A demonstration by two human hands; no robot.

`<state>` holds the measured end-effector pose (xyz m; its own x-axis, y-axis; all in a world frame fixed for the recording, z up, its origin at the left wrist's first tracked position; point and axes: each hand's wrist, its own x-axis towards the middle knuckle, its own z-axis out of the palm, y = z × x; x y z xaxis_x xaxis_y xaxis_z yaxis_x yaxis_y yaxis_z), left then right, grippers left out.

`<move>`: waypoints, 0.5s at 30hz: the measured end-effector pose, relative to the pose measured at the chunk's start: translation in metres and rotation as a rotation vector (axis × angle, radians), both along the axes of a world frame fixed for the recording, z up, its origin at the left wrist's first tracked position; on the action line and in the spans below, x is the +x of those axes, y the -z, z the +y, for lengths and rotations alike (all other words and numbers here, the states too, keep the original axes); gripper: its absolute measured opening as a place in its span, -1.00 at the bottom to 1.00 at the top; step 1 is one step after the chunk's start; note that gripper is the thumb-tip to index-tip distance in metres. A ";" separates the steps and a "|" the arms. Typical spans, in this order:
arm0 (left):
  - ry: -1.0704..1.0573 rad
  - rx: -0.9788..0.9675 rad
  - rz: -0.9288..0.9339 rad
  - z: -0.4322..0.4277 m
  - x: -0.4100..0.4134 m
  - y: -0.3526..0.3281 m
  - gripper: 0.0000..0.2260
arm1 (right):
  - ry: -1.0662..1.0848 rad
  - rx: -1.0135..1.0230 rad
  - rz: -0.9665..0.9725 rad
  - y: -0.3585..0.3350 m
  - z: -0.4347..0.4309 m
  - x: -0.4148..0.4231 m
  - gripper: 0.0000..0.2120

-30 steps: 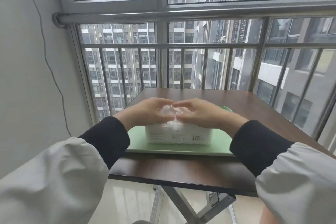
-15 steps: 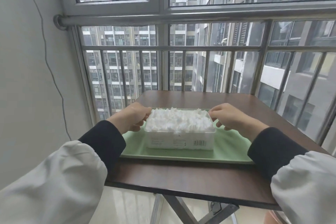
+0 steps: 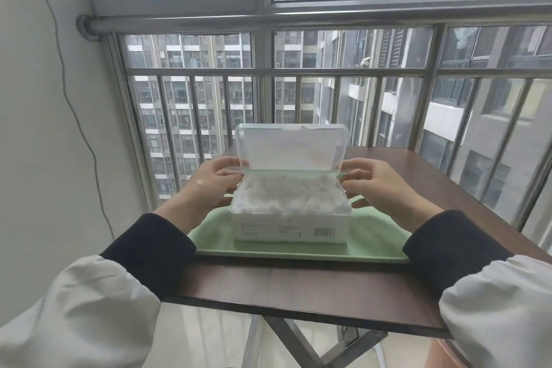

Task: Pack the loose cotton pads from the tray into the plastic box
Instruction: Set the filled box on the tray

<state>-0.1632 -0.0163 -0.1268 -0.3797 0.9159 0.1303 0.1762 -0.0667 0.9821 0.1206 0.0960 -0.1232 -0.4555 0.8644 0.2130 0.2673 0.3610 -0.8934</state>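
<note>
Cotton pads (image 3: 286,194) fill the clear plastic box (image 3: 289,230) right up to the rim, a white heap from end to end. Its translucent lid (image 3: 291,149) stands upright along the far edge. The left hand (image 3: 206,188) pinches the lid's lower left corner between thumb and fingers, while the right hand (image 3: 385,188) does the same at the lower right corner, its remaining fingers loosely spread beside the box. The box sits in the middle of a pale green tray (image 3: 373,236), resting on a dark brown table (image 3: 298,287). Beyond the table's far edge runs a metal window railing (image 3: 268,72).
</note>
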 end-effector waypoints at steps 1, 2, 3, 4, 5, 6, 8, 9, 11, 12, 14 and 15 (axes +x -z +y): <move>0.008 0.015 0.003 -0.004 0.001 0.000 -0.78 | -0.008 0.028 -0.009 0.000 -0.002 0.001 -0.69; 0.011 0.029 0.014 -0.007 0.001 0.000 -0.78 | -0.008 0.070 -0.028 0.001 -0.004 0.003 -0.70; 0.010 0.036 0.039 -0.011 0.001 0.000 -0.77 | -0.002 0.125 -0.058 0.001 -0.006 0.005 -0.69; 0.009 0.041 0.075 -0.015 0.001 0.001 -0.75 | 0.006 0.179 -0.098 0.002 -0.007 0.007 -0.66; 0.008 0.049 0.117 -0.020 0.002 0.001 -0.72 | 0.014 0.224 -0.140 0.003 -0.009 0.010 -0.62; 0.008 0.064 0.161 -0.025 0.003 0.002 -0.69 | 0.015 0.257 -0.180 0.003 -0.011 0.013 -0.57; 0.013 0.120 0.213 -0.034 0.005 0.005 -0.63 | 0.001 0.314 -0.233 0.002 -0.016 0.017 -0.52; 0.034 0.147 0.216 -0.038 0.007 0.006 -0.66 | -0.008 0.348 -0.238 0.001 -0.020 0.018 -0.53; 0.097 0.163 0.290 -0.047 0.011 0.009 -0.74 | -0.049 0.383 -0.189 -0.003 -0.027 0.017 -0.63; 0.127 0.139 0.403 -0.052 0.012 0.011 -0.66 | -0.081 0.376 -0.163 -0.006 -0.032 0.016 -0.68; 0.159 0.060 0.651 -0.056 0.013 0.016 -0.47 | -0.140 0.383 -0.196 -0.008 -0.041 0.014 -0.62; 0.168 0.045 0.726 -0.056 0.016 0.017 -0.44 | -0.157 0.414 -0.257 -0.007 -0.043 0.014 -0.52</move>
<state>-0.1477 -0.0727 -0.1440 -0.0391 0.9419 0.3337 0.7630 -0.1875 0.6186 0.1344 0.0527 -0.1161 -0.6557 0.6482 0.3871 0.3741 0.7243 -0.5791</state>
